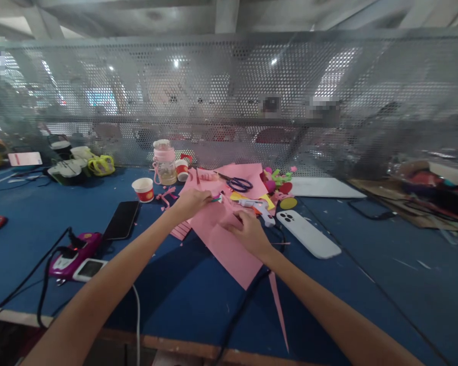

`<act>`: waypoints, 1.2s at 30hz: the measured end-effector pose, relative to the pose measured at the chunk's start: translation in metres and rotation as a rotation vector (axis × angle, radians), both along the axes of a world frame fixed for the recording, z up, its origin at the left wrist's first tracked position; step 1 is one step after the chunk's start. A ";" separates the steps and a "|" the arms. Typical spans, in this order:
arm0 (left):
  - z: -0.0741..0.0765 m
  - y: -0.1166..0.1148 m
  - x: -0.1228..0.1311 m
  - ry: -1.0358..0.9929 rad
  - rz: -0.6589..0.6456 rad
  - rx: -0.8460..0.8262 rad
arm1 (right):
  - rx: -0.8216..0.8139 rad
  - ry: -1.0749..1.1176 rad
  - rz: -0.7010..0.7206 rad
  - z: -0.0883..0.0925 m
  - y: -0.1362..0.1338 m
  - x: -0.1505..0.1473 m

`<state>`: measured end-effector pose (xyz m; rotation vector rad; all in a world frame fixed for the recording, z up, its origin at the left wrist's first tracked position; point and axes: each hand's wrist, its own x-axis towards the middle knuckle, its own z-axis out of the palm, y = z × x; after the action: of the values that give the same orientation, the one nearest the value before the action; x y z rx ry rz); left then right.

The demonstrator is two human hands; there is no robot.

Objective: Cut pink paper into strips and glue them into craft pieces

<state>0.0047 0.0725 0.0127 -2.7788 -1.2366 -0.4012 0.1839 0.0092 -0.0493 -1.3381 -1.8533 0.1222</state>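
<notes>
Left hand (194,203) stretched forward, right hand (252,235) curled — both over pink paper (236,256)

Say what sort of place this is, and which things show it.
Probably a craft workspace, perhaps in a workshop: pink paper, scissors and what looks like a glue gun lie together on a blue table.

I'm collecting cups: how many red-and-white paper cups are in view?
2: the nearer cup, front-left of the bottle, and the farther cup, just right of it. More may be hidden.
</notes>
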 end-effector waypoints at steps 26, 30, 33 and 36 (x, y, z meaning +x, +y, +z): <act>0.014 -0.001 -0.004 -0.083 -0.092 -0.236 | -0.119 0.016 0.085 0.008 -0.011 -0.008; 0.021 -0.007 -0.002 0.035 -0.069 -0.144 | -0.110 0.021 0.084 0.006 -0.010 -0.008; 0.021 -0.008 -0.001 0.059 -0.043 -0.119 | -0.119 0.024 0.082 0.005 -0.009 -0.007; 0.017 -0.007 -0.001 -0.036 -0.012 -0.124 | -0.140 0.030 0.079 0.005 -0.009 -0.007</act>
<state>0.0037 0.0660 0.0301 -2.8955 -1.2966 -0.3890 0.1772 0.0006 -0.0443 -1.3497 -1.9016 0.3161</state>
